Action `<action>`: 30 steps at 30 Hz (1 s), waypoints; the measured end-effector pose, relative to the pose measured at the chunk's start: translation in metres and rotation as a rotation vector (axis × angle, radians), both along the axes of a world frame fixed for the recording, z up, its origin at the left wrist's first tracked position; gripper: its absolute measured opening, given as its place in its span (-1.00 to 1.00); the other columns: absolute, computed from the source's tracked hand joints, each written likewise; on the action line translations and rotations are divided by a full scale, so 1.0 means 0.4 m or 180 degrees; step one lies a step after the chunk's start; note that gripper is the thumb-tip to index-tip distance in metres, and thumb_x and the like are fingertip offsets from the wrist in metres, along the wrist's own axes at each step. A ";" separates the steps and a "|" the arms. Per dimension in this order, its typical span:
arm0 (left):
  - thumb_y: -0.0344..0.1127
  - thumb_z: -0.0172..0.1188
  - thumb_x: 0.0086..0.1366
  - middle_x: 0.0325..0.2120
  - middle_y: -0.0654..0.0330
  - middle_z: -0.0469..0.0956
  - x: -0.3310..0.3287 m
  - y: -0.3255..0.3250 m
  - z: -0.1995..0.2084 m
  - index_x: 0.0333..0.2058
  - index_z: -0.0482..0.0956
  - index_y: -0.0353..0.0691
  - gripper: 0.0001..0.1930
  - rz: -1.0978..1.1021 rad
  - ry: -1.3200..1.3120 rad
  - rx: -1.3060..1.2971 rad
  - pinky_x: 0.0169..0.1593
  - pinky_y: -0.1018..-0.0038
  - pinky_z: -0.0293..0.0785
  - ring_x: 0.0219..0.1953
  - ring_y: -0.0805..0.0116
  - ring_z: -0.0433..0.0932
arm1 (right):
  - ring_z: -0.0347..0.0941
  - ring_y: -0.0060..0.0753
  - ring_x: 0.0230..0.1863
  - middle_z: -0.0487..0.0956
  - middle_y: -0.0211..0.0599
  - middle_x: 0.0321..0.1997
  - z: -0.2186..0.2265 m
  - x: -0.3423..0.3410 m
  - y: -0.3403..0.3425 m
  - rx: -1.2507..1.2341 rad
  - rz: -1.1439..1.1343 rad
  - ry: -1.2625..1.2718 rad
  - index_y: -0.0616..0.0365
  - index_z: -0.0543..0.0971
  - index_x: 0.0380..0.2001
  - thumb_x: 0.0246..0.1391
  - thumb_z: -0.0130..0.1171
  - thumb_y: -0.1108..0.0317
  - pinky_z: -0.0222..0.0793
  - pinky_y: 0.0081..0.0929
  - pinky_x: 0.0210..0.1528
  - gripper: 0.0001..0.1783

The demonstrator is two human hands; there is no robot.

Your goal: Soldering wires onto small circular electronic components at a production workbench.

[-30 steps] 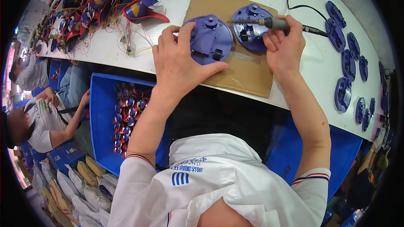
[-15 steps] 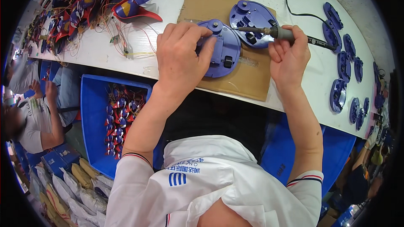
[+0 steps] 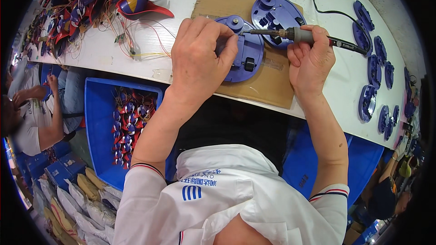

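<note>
My right hand (image 3: 312, 59) is closed around the grey grip of a soldering iron (image 3: 297, 35), whose tip points left. That tip meets the upper part of a purple oval plastic base (image 3: 247, 63) lying on brown cardboard. Over the left side of this base, my left hand (image 3: 202, 54) has thumb and forefinger pinched together near the iron's tip. What the pinch holds, perhaps a thin wire, is too small to make out. A second purple base (image 3: 272, 13) with a round post and black parts lies just behind, partly covered by the iron.
Red and purple bird-shaped parts (image 3: 136, 2) with loose wires heap at the far left. Several purple shells (image 3: 367, 102) lie along the table's right side. The iron's black cord (image 3: 324, 12) runs behind. A blue bin (image 3: 97, 122) of similar parts stands left below the table (image 3: 150, 70).
The iron's tip and my left fingers stay at the same part of the base. The whole view has shifted slightly. At the left, a co-worker's arms have moved.
</note>
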State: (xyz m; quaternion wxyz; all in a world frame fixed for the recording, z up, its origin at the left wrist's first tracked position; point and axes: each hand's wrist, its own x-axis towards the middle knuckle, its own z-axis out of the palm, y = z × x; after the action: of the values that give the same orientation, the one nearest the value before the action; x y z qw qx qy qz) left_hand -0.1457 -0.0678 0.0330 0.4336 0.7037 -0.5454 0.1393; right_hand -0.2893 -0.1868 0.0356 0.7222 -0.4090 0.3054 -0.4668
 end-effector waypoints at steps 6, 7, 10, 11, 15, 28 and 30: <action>-0.53 0.24 -0.10 -0.56 0.26 0.42 0.000 0.001 0.000 -0.56 0.48 -0.22 -0.89 -0.0032 0.0092 0.0045 -0.41 0.51 0.31 -0.49 0.35 0.33 | -0.08 -0.74 -0.72 0.32 -0.44 -0.62 -0.001 -0.002 -0.003 0.0011 -0.0013 -0.0008 0.17 0.45 -0.38 0.17 -0.03 0.20 -0.14 -0.76 -0.72 -0.75; -0.53 0.24 -0.10 -0.56 0.26 0.42 0.000 -0.001 -0.001 -0.56 0.48 -0.22 -0.89 -0.0040 0.0125 0.0020 -0.41 0.51 0.31 -0.49 0.35 0.33 | -0.07 -0.74 -0.72 0.33 -0.44 -0.62 0.000 -0.002 -0.003 0.0026 -0.0040 -0.0014 0.18 0.45 -0.38 0.17 -0.03 0.19 -0.14 -0.76 -0.72 -0.75; -0.53 0.24 -0.09 -0.56 0.26 0.42 0.000 0.001 -0.001 -0.56 0.49 -0.22 -0.89 -0.0036 0.0150 0.0026 -0.41 0.51 0.31 -0.49 0.35 0.33 | -0.07 -0.74 -0.72 0.33 -0.44 -0.62 -0.001 -0.001 -0.001 0.0032 -0.0053 -0.0014 0.18 0.44 -0.38 0.17 -0.03 0.19 -0.14 -0.76 -0.72 -0.74; -0.53 0.24 -0.09 -0.56 0.26 0.42 0.000 0.001 -0.001 -0.56 0.49 -0.23 -0.89 -0.0025 0.0144 0.0054 -0.41 0.51 0.31 -0.49 0.35 0.34 | -0.07 -0.74 -0.72 0.33 -0.44 -0.62 -0.002 -0.001 0.000 0.0020 -0.0039 -0.0007 0.18 0.44 -0.38 0.18 -0.03 0.19 -0.14 -0.76 -0.72 -0.74; -0.53 0.24 -0.10 -0.56 0.26 0.42 0.000 0.002 -0.002 -0.56 0.49 -0.23 -0.89 -0.0012 0.0152 0.0105 -0.41 0.51 0.31 -0.50 0.35 0.34 | -0.07 -0.74 -0.72 0.33 -0.44 -0.62 -0.003 -0.001 0.000 0.0005 -0.0020 0.0013 0.18 0.44 -0.37 0.18 -0.03 0.19 -0.14 -0.76 -0.72 -0.74; -0.55 0.24 -0.05 -0.55 0.25 0.49 0.001 0.006 0.008 -0.55 0.52 -0.30 -0.93 -0.0014 0.0250 0.0201 -0.42 0.61 0.32 -0.54 0.43 0.36 | -0.08 -0.74 -0.72 0.28 -0.47 -0.65 -0.002 0.001 0.003 -0.0030 0.0018 0.0064 0.18 0.45 -0.38 0.18 -0.03 0.19 -0.14 -0.76 -0.72 -0.74; -0.54 0.24 -0.06 -0.55 0.25 0.48 0.001 0.006 0.006 -0.55 0.51 -0.29 -0.92 -0.0023 0.0283 0.0194 -0.42 0.59 0.32 -0.54 0.41 0.36 | -0.08 -0.74 -0.72 0.28 -0.47 -0.65 -0.001 0.002 0.004 -0.0026 0.0005 0.0073 0.19 0.45 -0.38 0.18 -0.03 0.19 -0.14 -0.76 -0.72 -0.74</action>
State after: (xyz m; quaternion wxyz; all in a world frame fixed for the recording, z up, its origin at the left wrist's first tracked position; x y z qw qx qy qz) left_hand -0.1452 -0.0654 0.0355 0.4362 0.7201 -0.5322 0.0896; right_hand -0.2885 -0.1853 0.0354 0.7173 -0.4175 0.3115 -0.4627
